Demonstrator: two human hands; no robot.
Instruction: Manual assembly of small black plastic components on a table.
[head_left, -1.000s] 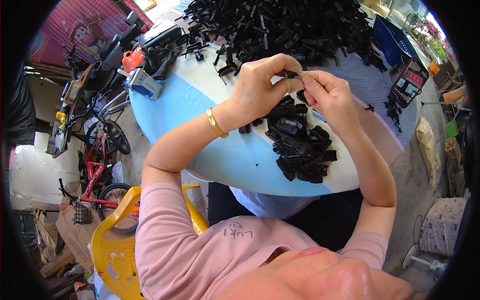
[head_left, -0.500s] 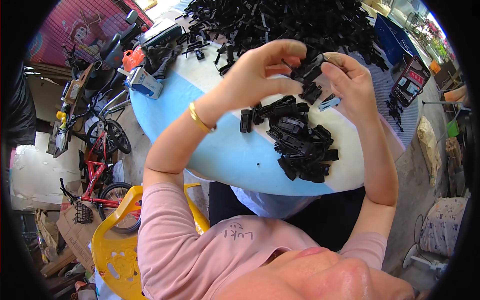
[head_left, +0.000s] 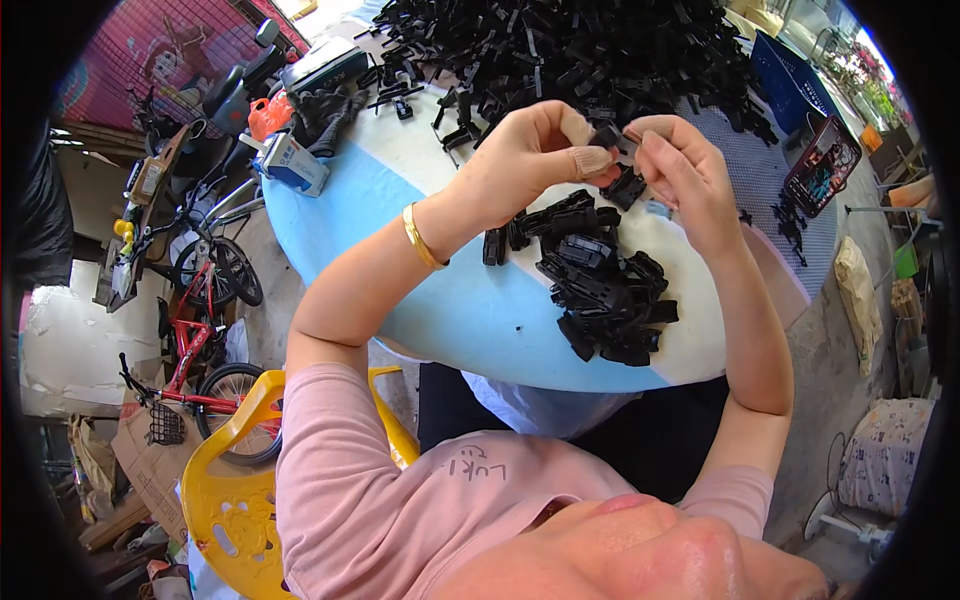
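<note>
My left hand [head_left: 535, 160], with a gold bangle at its wrist, pinches a small black plastic part [head_left: 607, 137] between thumb and fingers. A tan covering wraps the tip of that thumb. Close on the other side of the part, my right hand [head_left: 688, 175] has its fingers drawn together; what lies in them is too small to make out. Just under the right hand a light blue piece [head_left: 657, 209] shows. Below both hands sits a small heap of black plastic parts [head_left: 600, 275] on the blue and white tabletop [head_left: 440, 300].
A large pile of black parts [head_left: 570, 50] covers the far side of the table. At its right stand a blue basket [head_left: 790, 80] and a phone [head_left: 822, 165] with a lit screen. A carton [head_left: 292, 163] is at the left edge, near a yellow chair [head_left: 235, 500].
My left hand has closed from a spread grasp onto the black part. The right hand's fingers have drawn in, and the light blue piece is now partly covered. The phone's screen picture differs.
</note>
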